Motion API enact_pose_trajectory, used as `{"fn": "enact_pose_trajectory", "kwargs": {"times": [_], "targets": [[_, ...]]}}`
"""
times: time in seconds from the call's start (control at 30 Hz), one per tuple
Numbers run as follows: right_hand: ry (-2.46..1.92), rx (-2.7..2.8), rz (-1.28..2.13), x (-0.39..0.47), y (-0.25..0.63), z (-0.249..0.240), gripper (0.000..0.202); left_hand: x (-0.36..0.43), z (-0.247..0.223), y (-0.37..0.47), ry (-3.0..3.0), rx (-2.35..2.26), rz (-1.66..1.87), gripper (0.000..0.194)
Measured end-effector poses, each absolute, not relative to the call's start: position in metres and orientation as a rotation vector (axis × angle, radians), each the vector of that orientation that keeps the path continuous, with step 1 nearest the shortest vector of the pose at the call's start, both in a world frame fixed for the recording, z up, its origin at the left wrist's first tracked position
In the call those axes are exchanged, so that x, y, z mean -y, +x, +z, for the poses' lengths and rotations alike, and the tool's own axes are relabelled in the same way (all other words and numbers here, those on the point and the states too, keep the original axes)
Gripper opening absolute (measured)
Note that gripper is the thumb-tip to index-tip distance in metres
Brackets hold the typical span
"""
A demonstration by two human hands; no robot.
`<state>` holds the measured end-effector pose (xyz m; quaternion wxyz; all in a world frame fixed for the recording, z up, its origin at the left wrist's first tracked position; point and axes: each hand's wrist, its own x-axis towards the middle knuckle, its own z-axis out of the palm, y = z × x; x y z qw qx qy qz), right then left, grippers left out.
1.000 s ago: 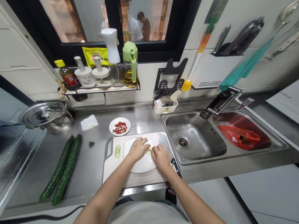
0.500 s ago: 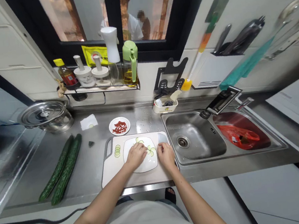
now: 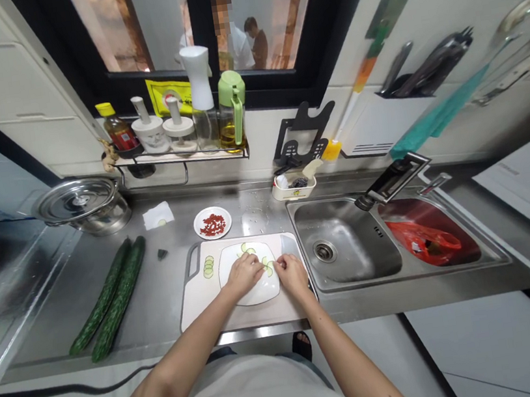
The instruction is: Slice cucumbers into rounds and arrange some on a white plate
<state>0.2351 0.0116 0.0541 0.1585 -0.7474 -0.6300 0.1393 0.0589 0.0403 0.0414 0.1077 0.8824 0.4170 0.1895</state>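
Note:
A white square plate (image 3: 244,298) rests on the cutting board (image 3: 196,310), with thin cucumber slices (image 3: 268,267) fanned out near its right side. More slices lie at its top edge, partly behind my left hand (image 3: 245,275). That hand reaches over the plate, its fingers closed and their tips on the right-hand slices. At the plate's right rim my right hand (image 3: 292,271) is curled in a pinch, fingertips close to the same slices; whatever sits between them is too small to make out. A short row of overlapping cucumber slices (image 3: 208,267) lies on the board's left.
Behind the board stands a small dish of chopped red pieces (image 3: 212,223). Two whole cucumbers (image 3: 118,298) lie on the left, near a lidded steel pot (image 3: 89,207). To the right is the sink (image 3: 353,265), with a red plastic bag (image 3: 429,244) in its second basin.
My right hand has shifted slightly left, bringing its fingertips to the plate's rim beside the slices. My left hand stays nearly in place, its fingertips a little further right.

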Motion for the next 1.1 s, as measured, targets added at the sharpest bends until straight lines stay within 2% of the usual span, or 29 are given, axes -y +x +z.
{"fn": "enact_pose_trajectory", "kwargs": {"times": [0.23, 1.1], "targets": [[-2.13, 1.824, 0.399, -0.014, 0.235, 0.058, 0.018, -0.038, 0.044, 0.058, 2.605, -1.218, 0.552, 0.018], [-2.141, 1.787, 0.43, -0.016, 0.236, 0.068, 0.021, -0.026, 0.033, 0.055, 2.637, -1.177, 0.591, 0.03]]}}
